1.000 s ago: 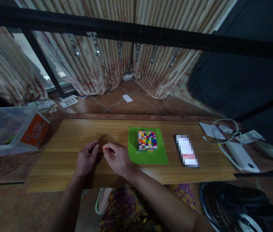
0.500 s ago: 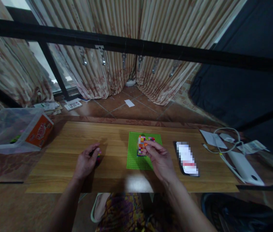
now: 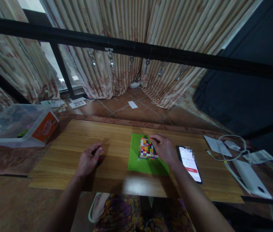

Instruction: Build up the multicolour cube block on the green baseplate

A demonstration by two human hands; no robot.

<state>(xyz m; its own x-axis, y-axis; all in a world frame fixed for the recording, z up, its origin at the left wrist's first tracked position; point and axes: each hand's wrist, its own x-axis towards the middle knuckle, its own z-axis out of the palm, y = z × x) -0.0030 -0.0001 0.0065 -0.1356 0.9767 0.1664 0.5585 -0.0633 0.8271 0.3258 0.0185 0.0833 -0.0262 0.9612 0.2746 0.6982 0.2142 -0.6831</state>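
Note:
A block of many small coloured bricks (image 3: 147,148) stands on a green baseplate (image 3: 141,164) in the middle of the wooden board (image 3: 78,135). My right hand (image 3: 164,149) rests against the block's far right corner, fingertips on its top edge; whether they pinch a brick is hidden. My left hand (image 3: 88,160) lies on the board to the left, curled over a few small coloured bricks (image 3: 100,155) that mostly stay hidden under the fingers.
A phone (image 3: 190,163) lies lit just right of the baseplate. Farther right are papers, a white cable (image 3: 225,151) and a white power bank (image 3: 249,178). A clear plastic bin (image 3: 17,124) with an orange label stands at the left.
My right hand left the left hand, crossed right to the brick block and now sits at its far right corner. The left hand stayed put. The view shifted slightly.

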